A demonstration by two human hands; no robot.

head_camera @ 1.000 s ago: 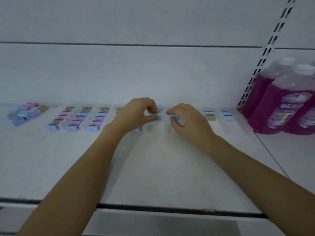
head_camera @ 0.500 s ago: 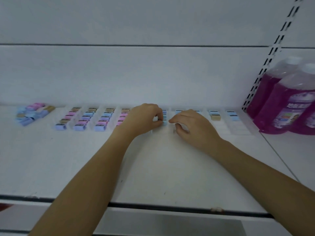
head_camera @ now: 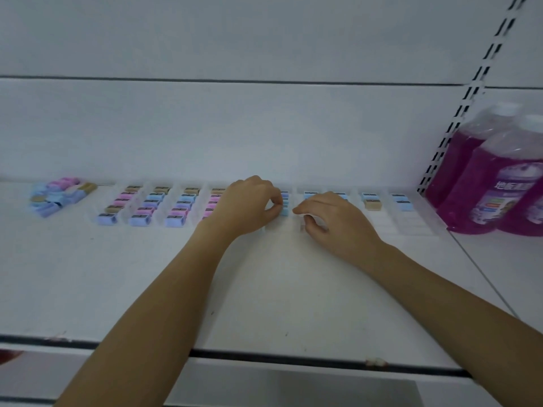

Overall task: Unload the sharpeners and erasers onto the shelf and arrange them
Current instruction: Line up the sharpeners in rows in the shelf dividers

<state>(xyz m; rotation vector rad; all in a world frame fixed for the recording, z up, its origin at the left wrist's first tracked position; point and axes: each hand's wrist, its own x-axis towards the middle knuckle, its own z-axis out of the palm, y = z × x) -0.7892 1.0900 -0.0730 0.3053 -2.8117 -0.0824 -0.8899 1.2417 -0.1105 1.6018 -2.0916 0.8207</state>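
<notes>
Head view takes in a white shelf (head_camera: 264,289) with a white back panel, both bare forearms reaching in from below. At the far left, against the back, lies a loose heap of sharpeners (head_camera: 57,196), blue, pink and tan, jumbled together. To its right stand tidy columns of sharpeners (head_camera: 152,205) running front to back, each column a mix of tan, pink and blue pieces, with a bluish one at the front end. The next column is partly hidden behind the left hand (head_camera: 245,208). That hand is curled, thumb and forefinger pinched close on a small blue sharpener (head_camera: 284,212) at the front of a short blue column near the middle of the shelf. Just beside it, the right hand (head_camera: 332,221) rests low on the shelf with fingers bent and the forefinger pointing toward the same blue piece; whether it has hold of anything I cannot tell. Behind and to the right of that hand sit more short columns (head_camera: 385,201), blue pieces with one tan piece, and pale rows in front of them that are too faint to make out. At the far right, past a slotted upright, stand bottles of purple liquid (head_camera: 493,183) with white caps.
</notes>
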